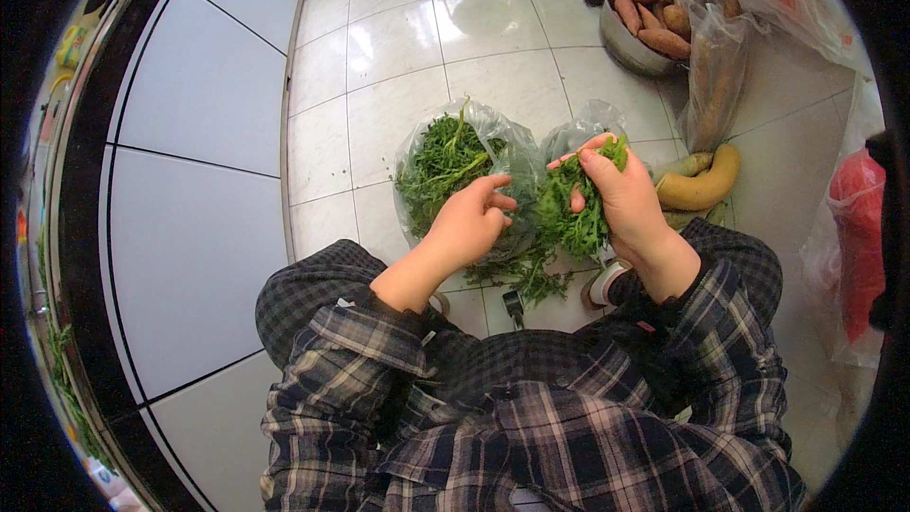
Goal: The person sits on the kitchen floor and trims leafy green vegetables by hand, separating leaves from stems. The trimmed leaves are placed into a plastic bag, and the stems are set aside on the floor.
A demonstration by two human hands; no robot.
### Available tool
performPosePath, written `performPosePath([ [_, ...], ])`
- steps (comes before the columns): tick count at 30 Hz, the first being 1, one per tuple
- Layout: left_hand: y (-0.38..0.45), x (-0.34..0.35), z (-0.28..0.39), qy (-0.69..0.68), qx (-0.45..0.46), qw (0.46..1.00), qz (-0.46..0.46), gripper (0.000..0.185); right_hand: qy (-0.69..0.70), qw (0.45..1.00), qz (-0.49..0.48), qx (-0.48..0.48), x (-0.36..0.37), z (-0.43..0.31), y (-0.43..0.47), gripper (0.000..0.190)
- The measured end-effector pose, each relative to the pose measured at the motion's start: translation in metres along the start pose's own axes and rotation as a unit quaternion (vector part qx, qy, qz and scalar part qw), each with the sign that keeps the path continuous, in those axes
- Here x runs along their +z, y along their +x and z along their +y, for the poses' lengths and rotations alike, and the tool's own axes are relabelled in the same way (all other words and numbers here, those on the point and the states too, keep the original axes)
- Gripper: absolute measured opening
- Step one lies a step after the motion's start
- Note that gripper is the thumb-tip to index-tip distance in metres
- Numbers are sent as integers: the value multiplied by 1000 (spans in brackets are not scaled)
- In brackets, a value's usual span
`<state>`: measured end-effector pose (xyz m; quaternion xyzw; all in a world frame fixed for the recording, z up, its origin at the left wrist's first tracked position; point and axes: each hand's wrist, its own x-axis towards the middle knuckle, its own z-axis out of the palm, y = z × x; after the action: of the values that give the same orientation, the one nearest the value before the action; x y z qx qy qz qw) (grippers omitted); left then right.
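Observation:
My right hand (625, 188) holds a bunch of leafy greens (569, 210), its thumb and fingers closed around the stems. To its left, my left hand (476, 217) is held with fingers apart and nothing in them, over the near right side of a clear plastic bag (522, 149). Dark green leafy stalks (444, 163) fill that bag, with a few pale stems on top. Behind my right hand stands a second plastic bag (593, 117), its contents mostly hidden. Loose green sprigs (544, 277) lie on the floor between my feet.
Right of my hand lie a curved yellow squash (704, 181) and a pale root vegetable (686, 165). Farther back, a metal pot (633, 50) holds sweet potatoes (665, 43) and round tubers. Plastic bags (718, 78) hang or lean at the right. White cabinet doors (192, 227) line the left.

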<state>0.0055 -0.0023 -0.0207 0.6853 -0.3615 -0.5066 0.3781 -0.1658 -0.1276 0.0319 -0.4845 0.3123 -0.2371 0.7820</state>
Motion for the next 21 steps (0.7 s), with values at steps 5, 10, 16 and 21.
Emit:
performPosePath([
  [5,-3,2,-6,139,56,988,-26,33,17,999,7,46,-1,0,0,21],
  [10,-5,3,1,144,41,988,-41,30,-40,999,-8,34,-1,2,-4,30],
  [16,-9,-2,16,261,31,962,-78,22,-29,1000,1,-8,-4,8,-1,17],
  [21,-9,0,12,358,42,927,-104,26,-233,963,-40,-127,-8,9,1,8],
])
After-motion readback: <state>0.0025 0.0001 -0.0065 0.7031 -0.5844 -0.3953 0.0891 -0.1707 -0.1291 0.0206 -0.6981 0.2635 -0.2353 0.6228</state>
